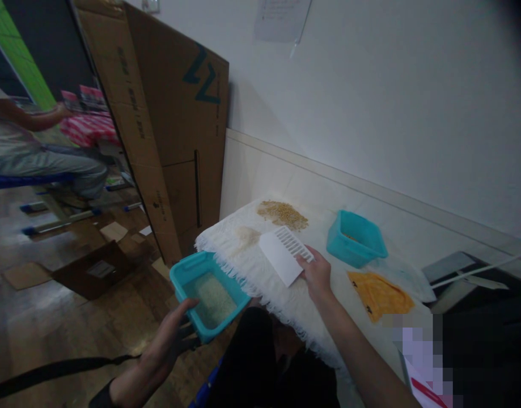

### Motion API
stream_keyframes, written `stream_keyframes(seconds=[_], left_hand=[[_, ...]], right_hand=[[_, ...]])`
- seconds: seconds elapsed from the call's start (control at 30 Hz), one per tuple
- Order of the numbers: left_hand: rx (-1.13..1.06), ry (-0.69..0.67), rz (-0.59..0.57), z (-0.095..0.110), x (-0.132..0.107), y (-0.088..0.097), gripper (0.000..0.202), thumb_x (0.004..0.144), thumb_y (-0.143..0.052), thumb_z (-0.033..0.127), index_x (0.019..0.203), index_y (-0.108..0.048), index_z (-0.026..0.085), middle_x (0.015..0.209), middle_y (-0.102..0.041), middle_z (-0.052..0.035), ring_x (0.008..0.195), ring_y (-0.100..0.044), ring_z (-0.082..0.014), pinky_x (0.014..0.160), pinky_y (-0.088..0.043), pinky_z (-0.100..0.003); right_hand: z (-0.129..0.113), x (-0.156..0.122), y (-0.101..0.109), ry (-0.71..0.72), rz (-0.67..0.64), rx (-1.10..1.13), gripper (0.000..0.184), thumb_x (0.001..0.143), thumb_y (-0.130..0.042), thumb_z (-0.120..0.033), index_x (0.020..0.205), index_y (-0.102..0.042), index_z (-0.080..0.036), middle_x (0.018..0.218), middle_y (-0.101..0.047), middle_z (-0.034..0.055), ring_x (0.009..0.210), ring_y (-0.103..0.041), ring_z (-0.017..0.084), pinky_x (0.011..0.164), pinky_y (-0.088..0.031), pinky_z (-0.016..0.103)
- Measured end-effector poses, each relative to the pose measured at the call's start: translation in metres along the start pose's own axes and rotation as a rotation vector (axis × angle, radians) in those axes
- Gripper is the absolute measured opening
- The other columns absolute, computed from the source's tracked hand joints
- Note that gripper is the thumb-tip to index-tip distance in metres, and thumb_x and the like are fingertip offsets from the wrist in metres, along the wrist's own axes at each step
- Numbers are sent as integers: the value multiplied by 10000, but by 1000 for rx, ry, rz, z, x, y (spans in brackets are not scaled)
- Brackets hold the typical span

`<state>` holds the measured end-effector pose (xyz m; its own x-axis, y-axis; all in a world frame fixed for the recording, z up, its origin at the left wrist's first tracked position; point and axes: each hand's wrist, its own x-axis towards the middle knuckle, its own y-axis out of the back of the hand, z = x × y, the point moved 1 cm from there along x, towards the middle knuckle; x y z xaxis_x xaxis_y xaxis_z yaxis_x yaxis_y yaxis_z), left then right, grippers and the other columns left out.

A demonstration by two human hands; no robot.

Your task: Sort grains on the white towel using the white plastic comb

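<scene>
Wearing black trousers [254, 354] at 6 o'clock; dark sleeve edge [101, 395] showing at 7–8 o'clock; left hand [169, 334], right hand [318, 275] going ungloved.

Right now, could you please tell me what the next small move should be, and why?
Probably draw the white slotted card, held in the right hand, through the small pale grain patch toward the edge of the fringed white cloth: the left hand holds a teal bin of pale grains at that edge.

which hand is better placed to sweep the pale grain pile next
Right hand, probably: it holds the white slotted card beside the pale grain pile, while the left hand holds the teal tub by the fringed cloth.
</scene>
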<state>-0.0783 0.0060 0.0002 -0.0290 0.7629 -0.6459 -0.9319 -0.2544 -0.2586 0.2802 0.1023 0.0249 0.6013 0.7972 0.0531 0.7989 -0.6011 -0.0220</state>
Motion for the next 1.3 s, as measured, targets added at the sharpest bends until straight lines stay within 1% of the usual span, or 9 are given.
stream_keyframes(seconds=[0.13, 0.3, 0.43, 0.63, 0.8, 1.0, 1.1, 1.17, 1.3], left_hand=[[15, 2, -22, -1, 0, 3, 540, 862, -704, 513, 1268, -589, 177, 1010, -764, -126, 818, -762, -289, 696, -600, -379], [11, -18, -47, 1, -3, 2, 487, 880, -682, 514, 1241, -597, 200, 1009, -760, -113, 819, -756, -284, 668, -587, -367], [9, 1, -20, 4, -6, 1, 500, 860, -703, 488, 1245, -590, 191, 990, -751, -114, 811, -752, -298, 670, -582, -382], [-3, -55, -43, 10, -17, -1, 516, 804, -743, 497, 1202, -600, 202, 959, -755, -96, 798, -749, -299, 671, -582, -391], [1, -32, -12, 11, -15, -3, 497, 827, -736, 475, 1205, -601, 183, 958, -758, -104, 782, -748, -283, 662, -585, -382], [-2, -32, -8, 14, -17, -4, 488, 833, -718, 461, 1213, -586, 185, 953, -746, -106, 774, -742, -291, 649, -576, -386], [-13, -67, -29, 15, -20, -4, 565, 789, -749, 478, 1242, -570, 192, 1032, -743, -122, 815, -747, -312, 669, -576, -400], [-16, -69, -40, 16, -21, -4, 577, 782, -751, 480, 1250, -566, 196, 1037, -742, -119, 822, -748, -313, 677, -573, -399], [-10, -21, -11, 19, -24, -7, 500, 837, -699, 437, 1252, -566, 193, 1021, -745, -120, 825, -749, -296, 699, -579, -387]], right_hand=[[4, -31, 2, -13, -80, 17, 676, 569, -900, -420, 1161, -727, -141, 914, -819, 89, 803, -778, 289, 689, -644, 407], [1, -71, -3, -36, -212, 25, 663, 630, -915, -456, 1186, -724, -149, 936, -821, 98, 774, -780, 280, 648, -645, 383], [-9, -75, -12, -27, -272, 37, 690, 655, -906, -498, 1220, -709, -153, 929, -822, 98, 767, -785, 283, 654, -651, 386], [-30, -44, -24, 249, -218, -113, 657, 749, -807, -521, 1271, -685, -141, 1024, -820, 125, 830, -797, 289, 766, -657, 403], [-33, -47, -34, 385, -286, -258, 542, 849, -710, -461, 1297, -691, -157, 1079, -811, 115, 813, -786, 248, 754, -643, 348], [-43, -72, -33, 484, -288, -440, 466, 923, -642, -431, 1300, -718, -166, 722, -761, 18, 517, -658, 169, 508, -527, 247], [-49, -80, -35, 604, -254, -542, 425, 954, -602, -396, 1292, -730, -172, 594, -688, -14, 448, -600, 149, 486, -496, 231], [-51, -82, -39, 693, -251, -571, 397, 969, -576, -365, 1284, -738, -185, 647, -729, 11, 493, -650, 158, 541, -536, 234], [-51, -85, -46, 871, -337, -584, 374, 1003, -516, -309, 1284, -741, -206, 919, -824, 83, 696, -773, 202, 664, -607, 260]])
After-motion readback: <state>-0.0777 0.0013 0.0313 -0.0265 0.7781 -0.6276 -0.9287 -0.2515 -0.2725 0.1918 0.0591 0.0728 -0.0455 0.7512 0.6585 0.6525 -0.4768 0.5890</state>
